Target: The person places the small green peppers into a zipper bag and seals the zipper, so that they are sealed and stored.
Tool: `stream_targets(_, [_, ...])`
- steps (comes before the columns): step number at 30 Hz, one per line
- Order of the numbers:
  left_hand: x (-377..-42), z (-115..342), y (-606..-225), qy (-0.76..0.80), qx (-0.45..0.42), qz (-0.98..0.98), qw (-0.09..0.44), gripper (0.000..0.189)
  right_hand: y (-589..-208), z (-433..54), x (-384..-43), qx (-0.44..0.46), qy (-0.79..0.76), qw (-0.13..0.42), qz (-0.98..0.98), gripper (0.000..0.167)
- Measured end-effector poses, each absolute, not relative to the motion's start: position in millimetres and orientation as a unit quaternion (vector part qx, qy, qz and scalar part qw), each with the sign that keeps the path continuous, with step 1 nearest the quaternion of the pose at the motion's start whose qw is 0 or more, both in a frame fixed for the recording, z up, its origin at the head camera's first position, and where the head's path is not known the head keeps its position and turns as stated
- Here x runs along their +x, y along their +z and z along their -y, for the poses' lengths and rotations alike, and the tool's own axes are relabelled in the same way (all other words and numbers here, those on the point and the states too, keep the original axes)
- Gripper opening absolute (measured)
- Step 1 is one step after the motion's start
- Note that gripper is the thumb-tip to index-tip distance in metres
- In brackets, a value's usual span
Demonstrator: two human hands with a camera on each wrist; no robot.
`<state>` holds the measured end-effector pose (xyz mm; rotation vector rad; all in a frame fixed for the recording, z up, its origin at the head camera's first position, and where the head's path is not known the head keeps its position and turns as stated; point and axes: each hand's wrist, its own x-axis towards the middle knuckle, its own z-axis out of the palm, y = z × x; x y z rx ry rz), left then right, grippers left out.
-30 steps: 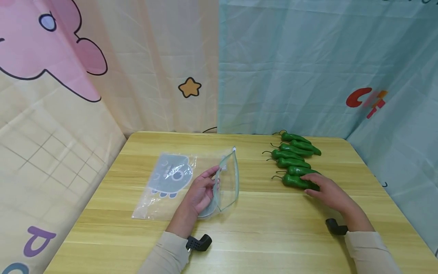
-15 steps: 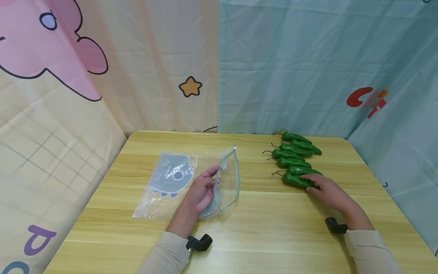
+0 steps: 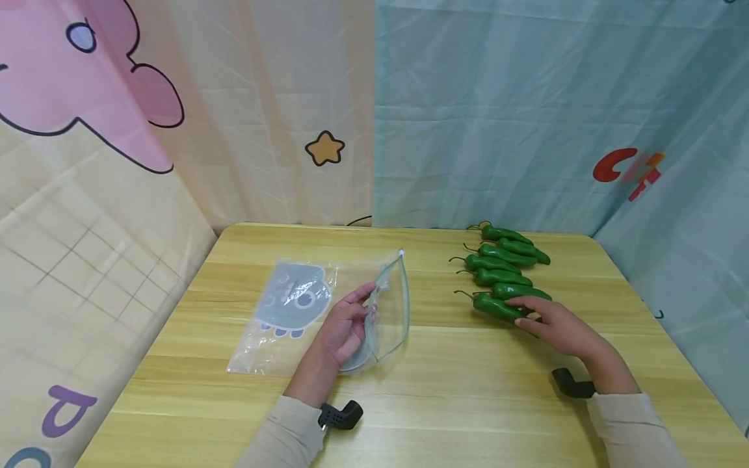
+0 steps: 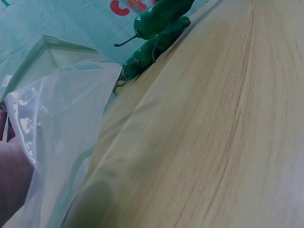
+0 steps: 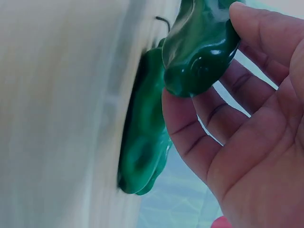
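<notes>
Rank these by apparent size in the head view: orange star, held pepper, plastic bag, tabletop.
Largest to smallest:
1. Tabletop
2. Plastic bag
3. Held pepper and orange star: too alike to rank, with the pepper partly covered.

On the table (image 3: 445, 403), the bag (image 3: 313, 302) lies left of the peppers (image 3: 501, 278), the curtain (image 3: 497, 117) behind both.

I see the nearest green pepper (image 3: 495, 307) shifted slightly toward nine o'clock, the right grip (image 3: 562, 330) pinching it having moved likewise.
</notes>
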<state>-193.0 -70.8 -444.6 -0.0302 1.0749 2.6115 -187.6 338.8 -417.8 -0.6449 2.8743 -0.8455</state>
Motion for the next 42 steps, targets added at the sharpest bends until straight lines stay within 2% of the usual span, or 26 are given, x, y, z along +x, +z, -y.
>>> stream_targets(42, [-194,69,-448,0.909,-0.008,-0.387,0.155,0.057,-378,-245,-190,-0.308,-0.264,0.089,-0.910,0.036])
